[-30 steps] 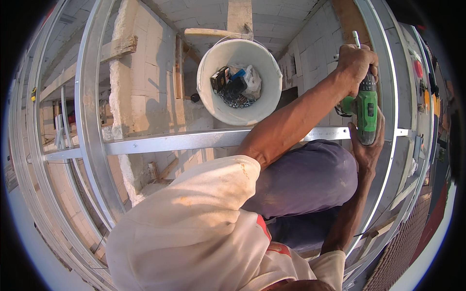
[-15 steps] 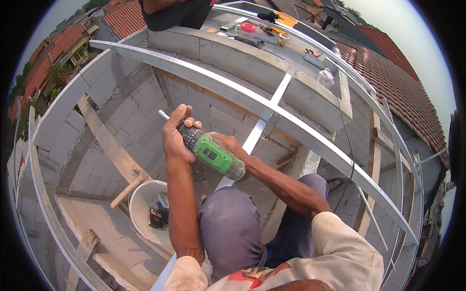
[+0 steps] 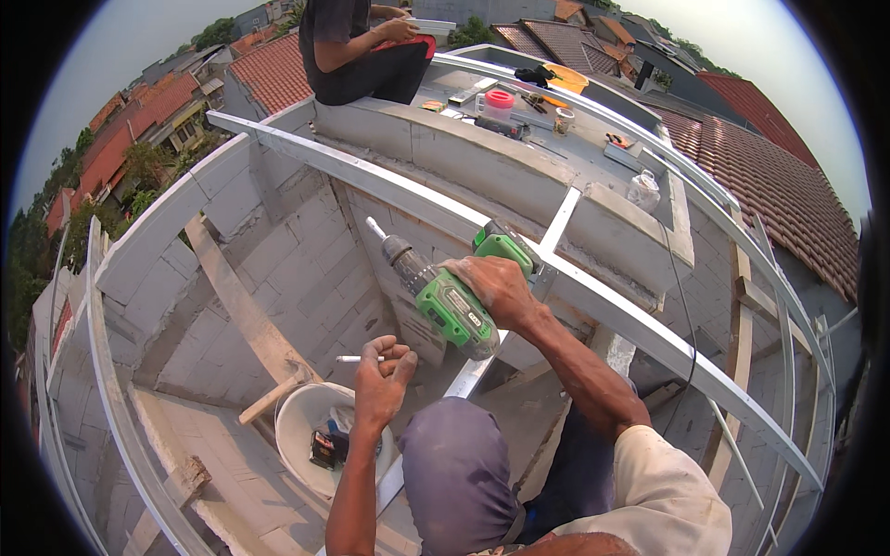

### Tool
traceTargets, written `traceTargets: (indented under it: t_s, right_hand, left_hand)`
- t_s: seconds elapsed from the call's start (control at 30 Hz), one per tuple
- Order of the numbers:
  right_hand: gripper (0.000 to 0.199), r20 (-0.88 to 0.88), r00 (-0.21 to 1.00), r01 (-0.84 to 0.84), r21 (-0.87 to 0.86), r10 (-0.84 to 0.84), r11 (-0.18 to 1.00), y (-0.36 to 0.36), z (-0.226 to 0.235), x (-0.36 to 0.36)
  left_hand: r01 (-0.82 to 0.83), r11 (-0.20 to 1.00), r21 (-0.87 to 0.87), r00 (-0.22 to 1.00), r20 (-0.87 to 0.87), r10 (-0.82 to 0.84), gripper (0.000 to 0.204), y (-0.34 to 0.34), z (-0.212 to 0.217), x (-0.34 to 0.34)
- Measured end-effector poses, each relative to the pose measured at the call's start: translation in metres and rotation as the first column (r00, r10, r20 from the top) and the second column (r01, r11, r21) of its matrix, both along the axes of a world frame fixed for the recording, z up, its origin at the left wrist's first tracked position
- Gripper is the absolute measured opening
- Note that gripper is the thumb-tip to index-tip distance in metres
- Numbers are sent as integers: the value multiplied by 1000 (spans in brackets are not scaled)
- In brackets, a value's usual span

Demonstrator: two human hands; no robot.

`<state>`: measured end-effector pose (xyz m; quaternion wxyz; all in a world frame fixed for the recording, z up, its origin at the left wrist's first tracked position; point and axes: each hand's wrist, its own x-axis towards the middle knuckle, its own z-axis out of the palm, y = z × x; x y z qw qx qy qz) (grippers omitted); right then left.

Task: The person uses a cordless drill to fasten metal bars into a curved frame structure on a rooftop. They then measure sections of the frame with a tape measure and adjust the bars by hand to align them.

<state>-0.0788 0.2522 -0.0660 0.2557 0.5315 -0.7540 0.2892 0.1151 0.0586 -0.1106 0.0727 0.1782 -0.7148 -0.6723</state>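
My right hand (image 3: 496, 285) is closed around the grip of a green and black cordless drill (image 3: 454, 310). A silver socket bit (image 3: 375, 228) sticks out of its chuck, pointing to the far left. The drill is tilted, with its battery against or just above the long metal channel beam (image 3: 417, 193); contact cannot be told. Lower and to the left, apart from the drill, my left hand (image 3: 382, 378) has its fingers bent and pinches a white cigarette (image 3: 360, 359). Below it a white bucket (image 3: 289, 417) holds a black battery pack (image 3: 326, 450) and other small items.
A co-worker (image 3: 362, 56) sits on the far concrete wall with a metal piece in hand. On the ledge beyond lie a red-lidded jar (image 3: 499, 100), another drill (image 3: 501, 127) and a plastic bag (image 3: 643, 191). A black cable (image 3: 681, 287) hangs at right. Block walls (image 3: 250, 306) drop below the beams.
My left hand has left the drill's chuck and moved down, now showing a cigarette. My right hand has turned the drill and raised its battery end. The view tilts up, showing more of the co-worker.
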Motion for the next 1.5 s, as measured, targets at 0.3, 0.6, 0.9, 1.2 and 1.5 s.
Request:
traceTargets:
  t_s: [0.3, 0.6, 0.9, 1.2, 1.5]
  right_hand:
    - [26, -114, 895, 441, 85, -431, 893, 117, 0, -31]
    - [24, -83, 757, 643, -83, -649, 761, 189, 44, 19]
    - [27, -60, 663, 718, -230, -746, 657, 238, 62, 26]
    - [42, 117, 653, 750, -242, -748, 616, 250, 61, 27]
    - [49, 142, 781, 625, -184, -608, 759, 253, 49, 13]
  left_hand:
    - [346, 926, -150, 901, 328, -283, 78, 67, -37, -29]
    - [563, 775, -288, 804, 408, -432, 91, 81, -95, -85]
    - [593, 747, -300, 777, 454, -435, 92, 87, -88, -91]
    - [592, 755, -282, 780, 437, -448, 94, 87, -83, -93]
    - [507, 849, -149, 820, 386, -422, 95, 75, -69, -76]
